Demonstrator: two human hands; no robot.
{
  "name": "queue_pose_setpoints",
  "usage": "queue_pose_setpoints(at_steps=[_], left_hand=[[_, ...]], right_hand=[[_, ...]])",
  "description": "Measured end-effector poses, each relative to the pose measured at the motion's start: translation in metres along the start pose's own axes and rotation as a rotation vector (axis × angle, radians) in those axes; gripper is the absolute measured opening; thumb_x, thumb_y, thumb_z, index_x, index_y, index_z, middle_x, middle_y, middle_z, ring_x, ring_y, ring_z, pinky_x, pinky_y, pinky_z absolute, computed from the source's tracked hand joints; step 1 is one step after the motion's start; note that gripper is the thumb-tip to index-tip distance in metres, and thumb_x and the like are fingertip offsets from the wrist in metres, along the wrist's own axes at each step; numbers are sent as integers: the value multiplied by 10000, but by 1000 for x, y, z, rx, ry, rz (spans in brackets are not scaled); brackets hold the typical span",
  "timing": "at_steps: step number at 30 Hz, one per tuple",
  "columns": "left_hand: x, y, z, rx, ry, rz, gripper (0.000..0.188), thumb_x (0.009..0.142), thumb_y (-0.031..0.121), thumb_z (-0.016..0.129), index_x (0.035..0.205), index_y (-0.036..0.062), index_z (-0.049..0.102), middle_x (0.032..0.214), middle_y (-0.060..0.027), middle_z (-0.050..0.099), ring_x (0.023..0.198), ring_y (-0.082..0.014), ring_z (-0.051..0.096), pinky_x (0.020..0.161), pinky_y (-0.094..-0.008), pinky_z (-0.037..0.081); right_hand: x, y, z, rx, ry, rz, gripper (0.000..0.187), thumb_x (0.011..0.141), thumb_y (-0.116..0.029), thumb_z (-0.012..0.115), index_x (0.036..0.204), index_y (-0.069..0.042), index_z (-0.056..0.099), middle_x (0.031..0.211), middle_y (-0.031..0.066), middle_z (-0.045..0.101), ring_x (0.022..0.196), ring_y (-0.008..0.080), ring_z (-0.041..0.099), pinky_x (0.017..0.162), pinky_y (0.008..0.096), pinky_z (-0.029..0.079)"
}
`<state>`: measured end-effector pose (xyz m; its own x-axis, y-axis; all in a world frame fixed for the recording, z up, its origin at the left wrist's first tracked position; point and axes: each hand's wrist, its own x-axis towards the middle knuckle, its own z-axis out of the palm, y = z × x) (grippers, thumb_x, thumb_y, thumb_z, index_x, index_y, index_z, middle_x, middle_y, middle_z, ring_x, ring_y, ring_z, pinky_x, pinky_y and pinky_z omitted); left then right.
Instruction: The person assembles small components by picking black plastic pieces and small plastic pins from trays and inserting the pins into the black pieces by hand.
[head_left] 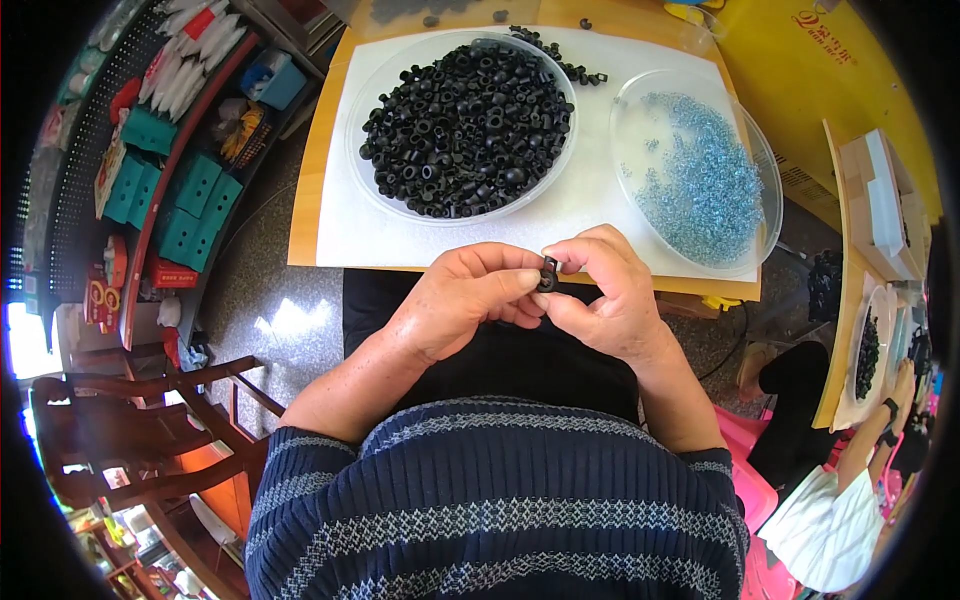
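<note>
In front of my body, just off the near edge of the table, my two hands meet at one small black plastic piece (547, 274). It looks like a cord lock with a round opening. My left hand (455, 300) pinches it from the left between thumb and fingers. From the right, the thumb and forefinger of my right hand (612, 295) close on it as well. Beyond them stands a round clear tray (352, 135) heaped with similar black pieces (465, 130). To its right, another clear tray (772, 200) holds small pale-blue transparent pieces (705, 185).
A white sheet (345, 230) covers much of the wooden table (305, 215). Loose black pieces (570, 65) lie behind the big tray. Shelves with teal boxes (200, 205) and a wooden chair (150, 430) stand left. At right, another person (830, 510) works at a side table.
</note>
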<state>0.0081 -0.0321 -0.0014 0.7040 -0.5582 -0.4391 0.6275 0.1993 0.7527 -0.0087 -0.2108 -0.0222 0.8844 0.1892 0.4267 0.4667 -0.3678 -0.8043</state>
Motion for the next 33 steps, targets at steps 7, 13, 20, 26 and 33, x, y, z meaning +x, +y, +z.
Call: queue_pose_setpoints(at_steps=[7, 13, 20, 26, 33], left_hand=[[3, -3, -1, -5, 25, -46, 209, 813, 139, 593, 938, -28, 577, 805, -80, 607, 684, -137, 599, 640, -254, 518], [7, -6, 2, 22, 65, -26, 160, 801, 144, 606, 861, -4, 594, 729, -54, 604, 621, -104, 586, 600, -221, 503], [9, -9, 1, -10, 92, -22, 121, 783, 117, 618, 829, 6, 603, 711, -35, 598, 597, -88, 566, 551, -194, 459], [8, -4, 5, 167, 96, 20, 149, 775, 111, 626, 860, -9, 601, 734, -40, 596, 641, -80, 545, 595, -203, 455], [3, -8, 1, 192, 15, -79, 238, 804, 153, 605, 959, -27, 588, 791, -50, 602, 700, -93, 560, 649, -219, 481]], right_hand=[[-1, 2, 1, -46, -40, -19, 284, 577, -105, 681, 833, -66, 565, 745, 63, 552, 705, 245, 523, 644, 336, 420], [-2, 2, 1, -35, -75, -14, 290, 573, -106, 681, 837, -64, 566, 743, 65, 553, 706, 252, 522, 643, 340, 417], [0, 0, 0, -63, -97, -38, 366, 566, -129, 705, 890, -55, 552, 757, 68, 549, 705, 254, 518, 645, 343, 407], [7, 1, -4, -382, -168, -251, 369, 542, -164, 700, 853, -52, 536, 701, 60, 504, 670, 237, 499, 622, 344, 389], [7, 5, -8, -439, -91, -327, 246, 480, -200, 662, 624, -94, 493, 604, 26, 432, 578, 200, 456, 548, 316, 365]])
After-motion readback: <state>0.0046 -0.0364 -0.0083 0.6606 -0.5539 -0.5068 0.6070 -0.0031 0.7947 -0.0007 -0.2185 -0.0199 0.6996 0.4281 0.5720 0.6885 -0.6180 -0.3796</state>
